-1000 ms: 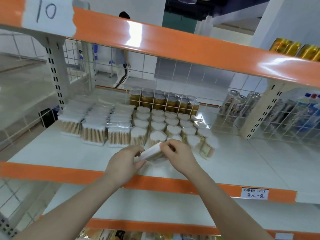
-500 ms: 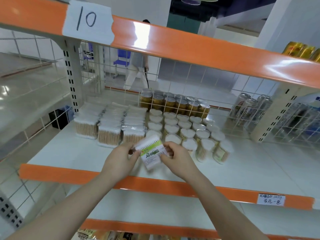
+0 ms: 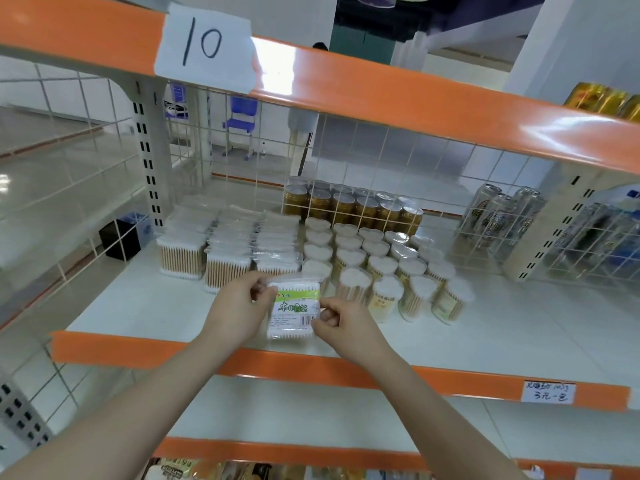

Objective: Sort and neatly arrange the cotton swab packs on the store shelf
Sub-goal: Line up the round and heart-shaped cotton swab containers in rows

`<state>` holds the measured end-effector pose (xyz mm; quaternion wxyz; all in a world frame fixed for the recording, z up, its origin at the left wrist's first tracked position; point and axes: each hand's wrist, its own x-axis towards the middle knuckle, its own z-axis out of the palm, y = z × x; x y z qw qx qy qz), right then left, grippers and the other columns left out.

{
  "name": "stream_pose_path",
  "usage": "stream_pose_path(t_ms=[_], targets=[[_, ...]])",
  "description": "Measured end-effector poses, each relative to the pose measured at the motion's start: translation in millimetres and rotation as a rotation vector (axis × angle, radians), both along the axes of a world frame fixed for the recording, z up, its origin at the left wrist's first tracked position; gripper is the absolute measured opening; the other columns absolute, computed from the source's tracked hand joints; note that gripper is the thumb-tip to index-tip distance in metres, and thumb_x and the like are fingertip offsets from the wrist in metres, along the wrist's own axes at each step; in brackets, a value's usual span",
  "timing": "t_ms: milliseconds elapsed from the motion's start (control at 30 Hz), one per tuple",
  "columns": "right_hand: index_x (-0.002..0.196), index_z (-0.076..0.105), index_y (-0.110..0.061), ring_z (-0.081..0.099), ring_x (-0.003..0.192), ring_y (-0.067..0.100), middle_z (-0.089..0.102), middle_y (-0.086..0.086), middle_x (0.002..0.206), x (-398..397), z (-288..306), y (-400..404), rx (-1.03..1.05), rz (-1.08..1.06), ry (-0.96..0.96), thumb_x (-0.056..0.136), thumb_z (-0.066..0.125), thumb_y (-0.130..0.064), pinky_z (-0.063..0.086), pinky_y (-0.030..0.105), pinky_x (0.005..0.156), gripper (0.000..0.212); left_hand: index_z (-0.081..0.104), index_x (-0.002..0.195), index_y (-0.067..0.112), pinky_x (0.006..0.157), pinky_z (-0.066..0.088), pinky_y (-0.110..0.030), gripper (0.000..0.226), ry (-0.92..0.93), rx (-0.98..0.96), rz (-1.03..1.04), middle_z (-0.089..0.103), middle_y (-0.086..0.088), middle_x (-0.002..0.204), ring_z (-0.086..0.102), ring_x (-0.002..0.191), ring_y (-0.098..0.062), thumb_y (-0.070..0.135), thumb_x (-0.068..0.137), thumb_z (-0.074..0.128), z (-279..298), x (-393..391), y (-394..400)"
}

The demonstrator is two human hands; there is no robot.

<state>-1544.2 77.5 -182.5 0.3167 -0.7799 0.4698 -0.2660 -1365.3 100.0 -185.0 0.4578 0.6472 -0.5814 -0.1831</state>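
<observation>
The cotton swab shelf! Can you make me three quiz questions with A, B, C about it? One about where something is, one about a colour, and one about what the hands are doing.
1. Where do the round swab tubs stand?
A. Left of the flat swab packs
B. Right of the flat swab packs
C. On the shelf above

2. What colour is the shelf edge strip?
A. Orange
B. Blue
C. Green

3. What is happening with the labelled swab pack?
A. It lies alone on the floor
B. Both hands hold it
C. It sits on top of the cans

Answers:
1. B: the tubs stand to the right of the flat swab packs.
2. A: the strip along the front is orange.
3. B: the left hand and right hand each have a grip on one side of it.
</observation>
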Motion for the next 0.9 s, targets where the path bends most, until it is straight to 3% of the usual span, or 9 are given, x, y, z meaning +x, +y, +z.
stream_pose_path(t_ms=[133, 333, 567, 700, 800, 900], targets=[[0.087, 0.062, -0.026, 0.038, 0.049, 0.004, 0.045, -0.011, 0.059, 2, 1, 2, 0.011, -0.004, 0.001, 0.083, 0.058, -0.008, 0.036, 0.021, 0.058, 0.019, 0.064, 0.103, 0.006, 0.063, 0.036, -0.006, 0.017, 0.005, -0.007, 0.011, 0.061, 0.0, 0.08, 0.056, 0.077, -0.014, 0.015, 0.089, 0.059, -4, 5, -2], [0.111, 0.065, -0.02, 0.045, 0.05, 0.003, 0.059, -0.001, 0.066, 7, 1, 4, 0.004, -0.015, 0.028, 0.082, 0.058, -0.012, 0.039, 0.023, 0.059, 0.031, 0.066, 0.1, 0.006, 0.061, 0.036, -0.005, 0.015, 0.075, 0.023, 0.004, 0.061, 0.0, 0.072, 0.054, 0.07, -0.012, 0.013, 0.087, 0.061, -8, 12, -1], [0.112, 0.065, -0.02, 0.046, 0.051, 0.003, 0.06, 0.0, 0.067, 13, 2, 6, 0.003, -0.013, 0.032, 0.082, 0.058, -0.012, 0.04, 0.022, 0.059, 0.032, 0.066, 0.093, 0.011, 0.06, 0.036, -0.003, 0.008, 0.091, 0.029, -0.017, 0.064, -0.006, 0.074, 0.056, 0.071, -0.014, 0.015, 0.088, 0.061, -8, 19, 2], [0.116, 0.061, -0.023, 0.048, 0.057, 0.005, 0.06, -0.001, 0.07, 16, 2, 5, 0.001, -0.03, 0.039, 0.084, 0.057, -0.014, 0.043, 0.024, 0.062, 0.034, 0.065, 0.094, 0.012, 0.062, 0.037, -0.003, 0.008, 0.108, 0.017, -0.029, 0.061, 0.002, 0.075, 0.056, 0.071, -0.007, 0.014, 0.087, 0.062, -5, 21, 4], [0.12, 0.058, -0.021, 0.047, 0.055, 0.004, 0.054, -0.008, 0.068, 19, 3, 4, -0.002, -0.032, 0.042, 0.085, 0.057, -0.013, 0.042, 0.023, 0.062, 0.036, 0.063, 0.093, 0.014, 0.059, 0.038, -0.003, 0.01, 0.144, 0.014, -0.04, 0.058, 0.004, 0.072, 0.053, 0.061, -0.003, 0.01, 0.084, 0.065, -2, 22, 6], [0.121, 0.057, -0.02, 0.047, 0.057, 0.003, 0.052, -0.009, 0.07, 24, 4, 3, -0.013, -0.029, 0.051, 0.085, 0.057, -0.011, 0.042, 0.02, 0.061, 0.038, 0.062, 0.088, 0.013, 0.057, 0.038, -0.004, 0.012, 0.189, 0.038, -0.075, 0.056, 0.011, 0.057, 0.051, 0.051, 0.001, 0.006, 0.081, 0.068, -1, 25, 8]])
